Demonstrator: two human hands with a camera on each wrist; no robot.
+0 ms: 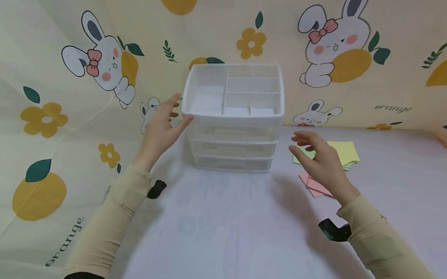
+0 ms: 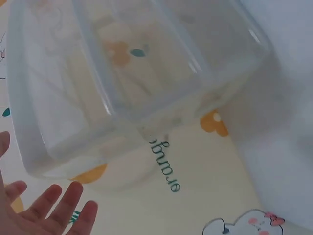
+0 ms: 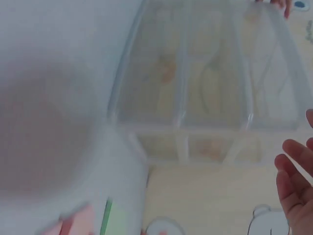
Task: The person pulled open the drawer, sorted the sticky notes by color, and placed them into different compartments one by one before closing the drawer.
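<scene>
A white desktop drawer organizer (image 1: 235, 122) stands upright against the patterned backdrop, with an open divided top tray and three translucent drawers (image 1: 234, 149) under it. At its upper left side is my left hand (image 1: 160, 125), fingers spread and the thumb by the front left corner; whether it touches is hard to tell. My right hand (image 1: 320, 160) hovers to the right of the organizer with fingers loosely bent and nothing in them. Partly hidden below that hand lie yellow paper notes (image 1: 343, 152), green notes (image 1: 297, 158) and pink notes (image 1: 318, 187).
A pale cloth (image 1: 218, 224) covers the table. Cream fabric (image 1: 214, 36) printed with rabbits, oranges and flowers rises behind and on the left. Each wrist carries a black strap piece, such as the one at the right cuff (image 1: 335, 231).
</scene>
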